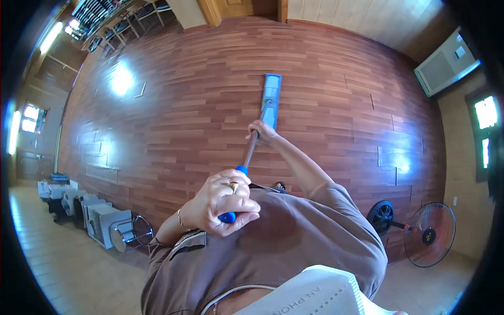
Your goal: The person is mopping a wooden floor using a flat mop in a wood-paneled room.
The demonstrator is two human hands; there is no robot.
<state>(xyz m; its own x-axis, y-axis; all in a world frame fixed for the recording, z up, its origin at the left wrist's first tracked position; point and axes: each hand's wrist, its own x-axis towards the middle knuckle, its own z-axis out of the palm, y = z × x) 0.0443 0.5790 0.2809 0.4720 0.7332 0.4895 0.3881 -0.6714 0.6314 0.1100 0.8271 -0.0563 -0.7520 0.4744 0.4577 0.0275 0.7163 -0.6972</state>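
A flat mop with a blue rectangular head (271, 86) rests on the reddish-brown plank floor (210, 100) ahead of me. Its metal pole (250, 150) slants back toward my chest and ends in a blue grip. Near the top of the pole, my left hand (226, 202) is wrapped round that blue grip, a ring on one finger and a bracelet at the wrist. Lower down, closer to the mop head, the fingers of my right hand (262, 131) close round the pole, with that arm stretched forward.
A standing fan (429, 235) with a dark round base (381, 216) is at the right. White box-like items (105, 223) and a metal-framed stool (131, 233) line the left wall. Chairs and a table (118, 26) stand far left; a white wall unit (449, 62) is far right.
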